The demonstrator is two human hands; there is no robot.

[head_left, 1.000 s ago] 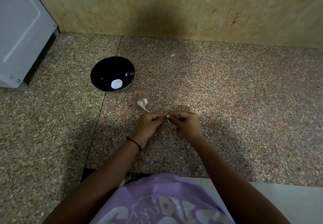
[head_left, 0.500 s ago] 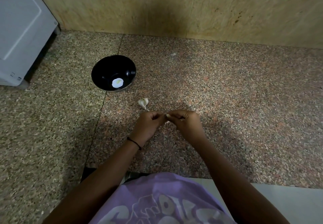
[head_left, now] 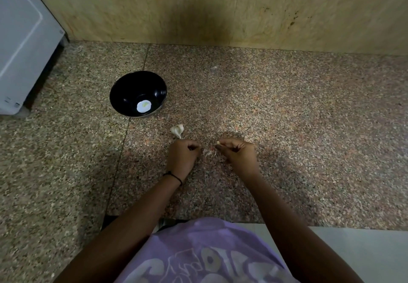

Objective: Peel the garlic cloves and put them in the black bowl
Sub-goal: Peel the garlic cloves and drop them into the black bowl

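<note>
A black bowl (head_left: 134, 88) stands on the speckled granite counter, left of centre, with a white sticker (head_left: 143, 106) at its bottom. A white piece of garlic (head_left: 177, 130) lies just in front of the bowl. My right hand (head_left: 237, 153) pinches a small pale garlic clove (head_left: 218, 142) at its fingertips. My left hand (head_left: 182, 157) is closed beside it, a little apart; what it holds is too small to tell. Thin papery peel (head_left: 207, 152) lies on the counter between the two hands.
A white appliance (head_left: 24, 44) stands at the far left. A beige stone wall (head_left: 220, 9) rises behind the counter. The counter's front edge (head_left: 331, 225) runs near my body, with a pale floor below.
My hands, joined at the fingertips before, have pulled apart sideways. Peel now lies between them, and the clove stays in my right hand.
</note>
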